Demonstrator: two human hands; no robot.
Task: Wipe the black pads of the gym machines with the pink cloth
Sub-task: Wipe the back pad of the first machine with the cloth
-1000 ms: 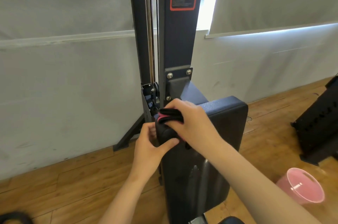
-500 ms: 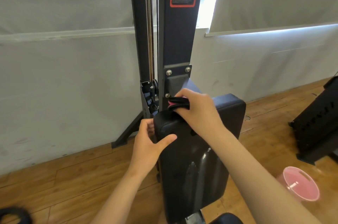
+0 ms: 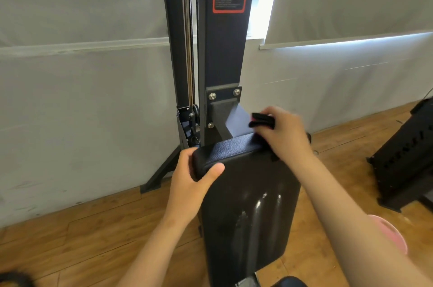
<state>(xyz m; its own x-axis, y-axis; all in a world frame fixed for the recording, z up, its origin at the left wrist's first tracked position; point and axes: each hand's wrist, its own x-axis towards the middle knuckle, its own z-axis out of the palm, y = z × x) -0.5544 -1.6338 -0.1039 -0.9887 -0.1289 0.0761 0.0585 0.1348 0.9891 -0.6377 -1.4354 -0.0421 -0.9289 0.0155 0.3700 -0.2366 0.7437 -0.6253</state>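
Observation:
A black padded back rest (image 3: 248,200) stands upright in front of the machine's dark column (image 3: 222,52). My left hand (image 3: 189,183) grips the pad's top left corner, thumb on the front face. My right hand (image 3: 283,134) holds a folded cloth (image 3: 261,120), dark outside with a pink edge showing, against the right part of the pad's top edge. Most of the cloth is hidden under my fingers.
A pink bucket (image 3: 391,235) stands on the wooden floor at the right, partly behind my right forearm. A black rack (image 3: 405,157) sits at the far right. A white wall runs behind the machine. A dark object (image 3: 14,279) lies at the bottom left corner.
My right hand has slid the cloth along the pad's top edge from the left corner to the right side. My left hand has kept its grip on the left corner.

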